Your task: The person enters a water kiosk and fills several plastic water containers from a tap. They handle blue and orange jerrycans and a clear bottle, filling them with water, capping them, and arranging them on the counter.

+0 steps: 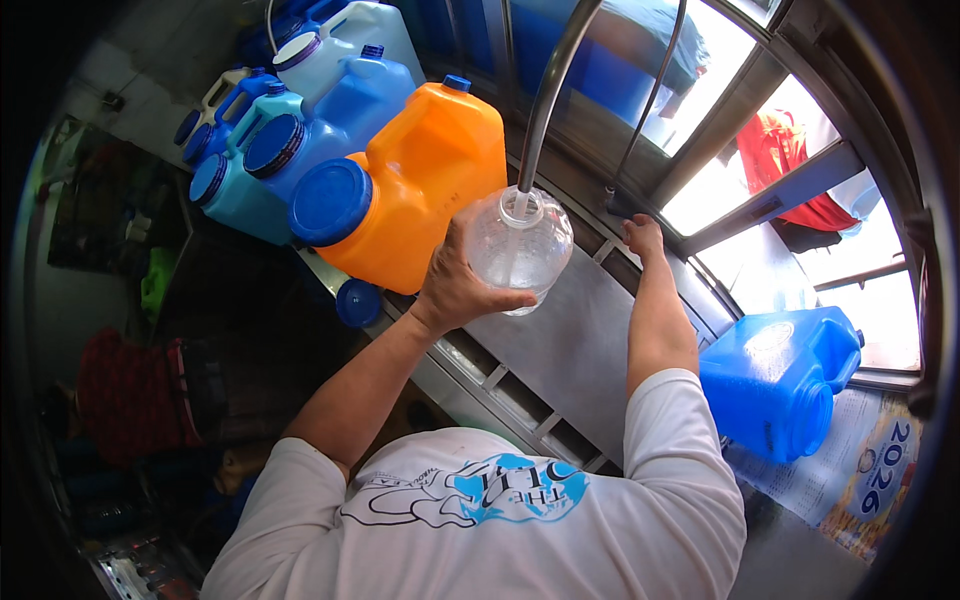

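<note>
My left hand [450,280] is wrapped round the side of a clear, round plastic bottle [530,262], its thumb across the front. A curved metal spout [545,110] comes down to the bottle's open mouth, and a pale stream runs inside. The bottle is upright above a metal counter [560,350]. To the right, my right hand [643,238] reaches forward to the counter's far edge by the window frame. Its fingers look curled in, and whatever they hold is hidden. A thin metal tube [645,110] ends just left of that hand.
Left of the bottle stands an orange jug [445,150] with blue caps. Several blue and teal jugs [350,105] crowd behind it. A loose blue cap [358,302] lies at the counter's near edge. At right, a blue jug [775,370] rests on printed paper [800,480].
</note>
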